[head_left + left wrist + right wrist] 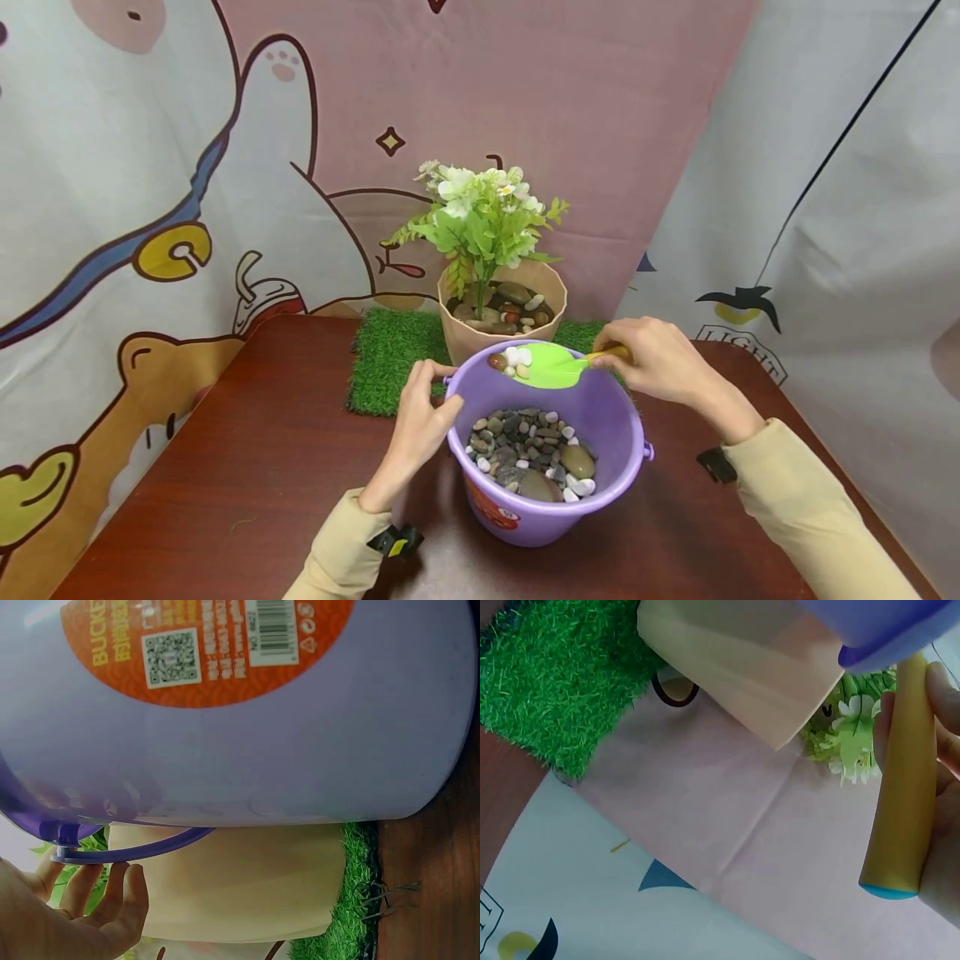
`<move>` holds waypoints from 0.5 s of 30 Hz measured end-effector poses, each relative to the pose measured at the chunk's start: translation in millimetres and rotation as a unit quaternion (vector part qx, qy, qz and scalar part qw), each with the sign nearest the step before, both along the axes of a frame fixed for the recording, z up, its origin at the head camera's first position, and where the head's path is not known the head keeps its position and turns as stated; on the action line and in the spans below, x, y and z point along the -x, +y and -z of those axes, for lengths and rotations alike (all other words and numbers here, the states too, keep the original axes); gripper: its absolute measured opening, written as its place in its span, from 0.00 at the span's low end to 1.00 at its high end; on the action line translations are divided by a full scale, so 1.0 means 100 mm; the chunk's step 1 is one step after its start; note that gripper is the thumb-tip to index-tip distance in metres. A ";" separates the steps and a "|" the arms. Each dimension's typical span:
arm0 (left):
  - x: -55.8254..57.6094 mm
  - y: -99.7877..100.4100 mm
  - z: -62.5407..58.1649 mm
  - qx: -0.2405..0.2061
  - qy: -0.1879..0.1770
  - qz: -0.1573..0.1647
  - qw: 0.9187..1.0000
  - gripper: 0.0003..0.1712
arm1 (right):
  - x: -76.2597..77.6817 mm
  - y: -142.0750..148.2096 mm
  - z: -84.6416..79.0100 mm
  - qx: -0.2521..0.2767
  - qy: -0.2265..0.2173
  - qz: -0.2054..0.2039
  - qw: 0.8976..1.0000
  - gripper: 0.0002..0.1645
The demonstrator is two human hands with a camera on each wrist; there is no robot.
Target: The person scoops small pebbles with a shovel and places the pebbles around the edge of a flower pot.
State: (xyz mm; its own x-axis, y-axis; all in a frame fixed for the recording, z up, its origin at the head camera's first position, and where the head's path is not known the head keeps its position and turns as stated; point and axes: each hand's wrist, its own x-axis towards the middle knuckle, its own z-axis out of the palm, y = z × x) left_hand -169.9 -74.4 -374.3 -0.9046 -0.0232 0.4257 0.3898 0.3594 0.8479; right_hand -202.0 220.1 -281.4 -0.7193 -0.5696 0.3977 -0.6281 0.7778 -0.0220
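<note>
A purple bucket [621, 398] stands upright on the table with pebbles [525, 450] in its bottom. My left hand [420, 417] holds the bucket's left side at the rim, beside the end of its purple handle [150, 850]. My right hand [660, 358] grips the yellow handle [904, 787] of a small shovel. The shovel's green blade [553, 367] lies over the bucket's far rim, carrying a few white and brown stones [517, 358] near its tip. Behind the bucket, a beige flower pot [465, 335] holds stones and a plant with white flowers [487, 217].
Under the flower pot lies a green artificial grass mat [390, 358]. The dark brown table [247, 492] carries everything. A printed cloth [525, 83] hangs close behind the pot and at both sides of the table.
</note>
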 end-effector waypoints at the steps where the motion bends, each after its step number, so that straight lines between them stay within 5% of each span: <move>1: 0.00 0.00 0.00 0.000 0.000 0.000 1.000 0.18 | 0.01 0.00 -0.01 0.000 0.001 0.007 1.000 0.06; 15: 0.00 0.00 0.01 0.000 0.005 0.001 1.000 0.18 | 0.21 0.08 -0.28 -0.024 -0.008 0.090 0.996 0.06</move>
State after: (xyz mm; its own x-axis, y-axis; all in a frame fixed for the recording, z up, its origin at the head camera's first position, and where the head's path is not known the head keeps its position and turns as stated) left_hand -170.3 -74.1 -374.9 -0.9006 -0.0216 0.4341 0.3982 0.3592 0.8440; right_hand -222.9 228.2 -253.6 -0.8174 -0.4488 0.3611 -0.4781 0.8783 0.0093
